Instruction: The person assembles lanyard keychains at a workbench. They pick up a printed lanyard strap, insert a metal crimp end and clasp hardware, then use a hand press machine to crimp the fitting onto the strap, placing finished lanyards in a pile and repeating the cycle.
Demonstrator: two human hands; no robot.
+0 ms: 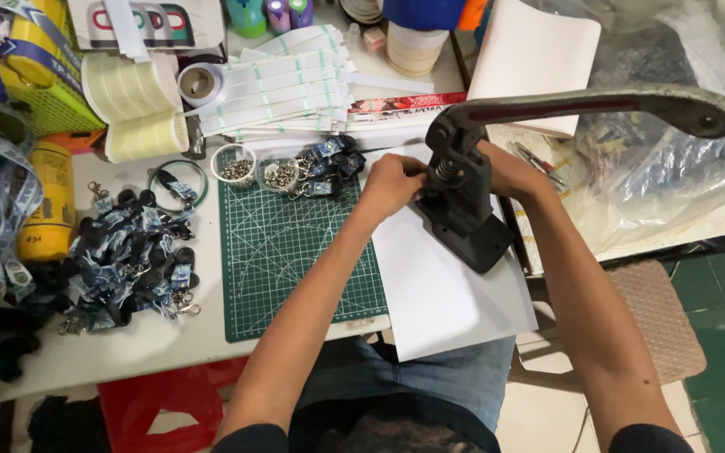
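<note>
A black hand press [463, 210] with a long grey lever [614, 105] stands on a white sheet [446, 294] at the table's right side. My left hand [392, 184] is pinched at the press's die, fingers closed on a small piece I cannot make out. My right hand [505, 168] reaches behind the press body and is partly hidden by it. A few blue lanyard clips [329, 164] lie just left of my left hand.
A green cutting mat [287, 252] lies left of the press, with two small cups of metal rivets [258, 172]. A heap of finished blue keychains [127, 260] covers the left table. Tape rolls [132, 109], label strips [287, 80] and a yellow can [48, 201] stand behind.
</note>
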